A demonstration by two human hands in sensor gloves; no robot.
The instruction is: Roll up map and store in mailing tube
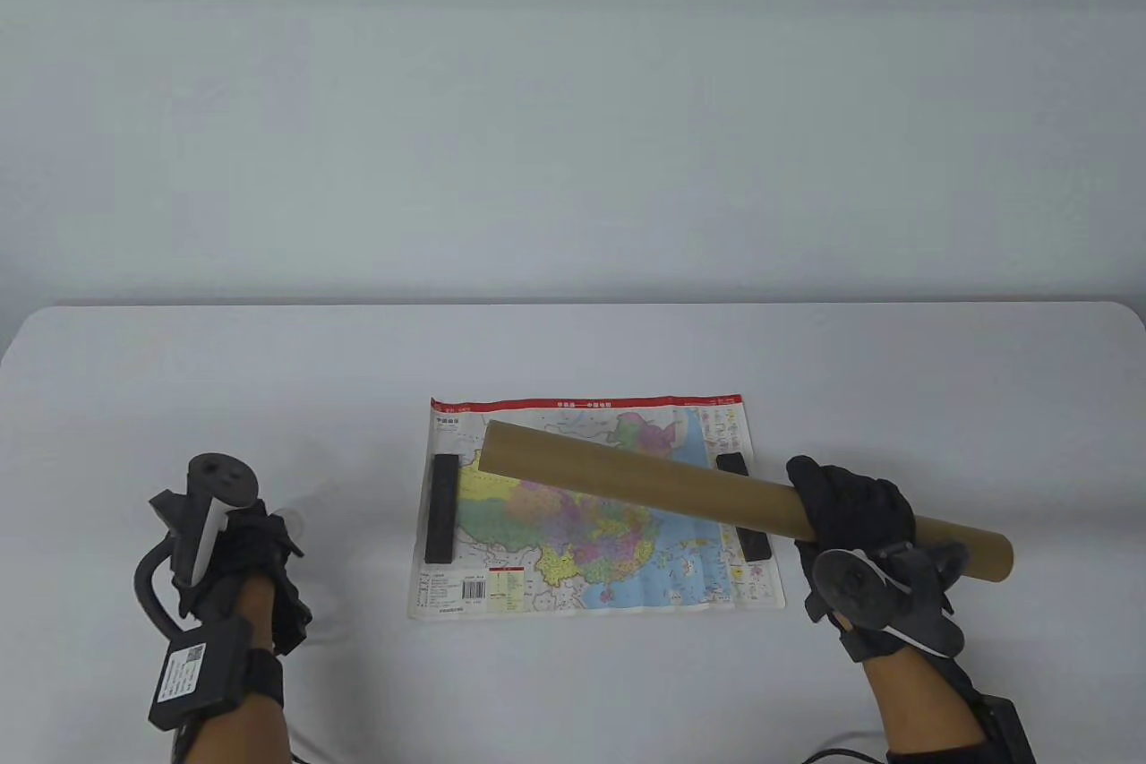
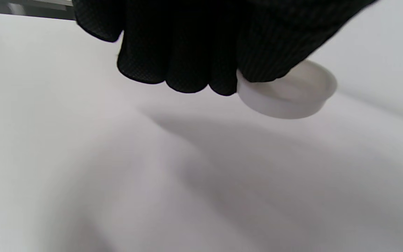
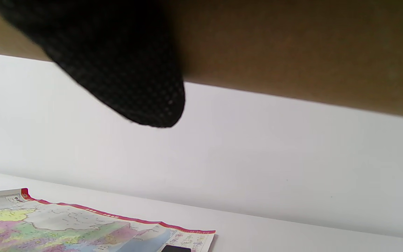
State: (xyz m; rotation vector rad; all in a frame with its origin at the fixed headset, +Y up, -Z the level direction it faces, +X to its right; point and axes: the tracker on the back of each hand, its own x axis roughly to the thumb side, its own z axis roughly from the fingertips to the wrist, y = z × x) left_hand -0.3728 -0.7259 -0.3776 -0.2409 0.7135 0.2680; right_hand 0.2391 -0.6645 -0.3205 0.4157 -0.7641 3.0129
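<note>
A coloured map [image 1: 591, 522] lies flat on the white table [image 1: 573, 352], held down by two black bar weights, one on its left side [image 1: 442, 507] and one on its right side [image 1: 745, 506]. My right hand [image 1: 855, 518] grips a long brown cardboard mailing tube [image 1: 680, 482] and holds it in the air above the map, slanted from upper left to lower right. In the right wrist view the tube [image 3: 292, 49] fills the top and the map [image 3: 82, 227] lies below. My left hand [image 1: 255, 545] holds a white plastic tube cap [image 2: 289, 92] just above the table, left of the map.
The table's far edge [image 1: 573, 305] meets a plain pale wall. Cables run off the bottom edge by my right forearm [image 1: 931, 710].
</note>
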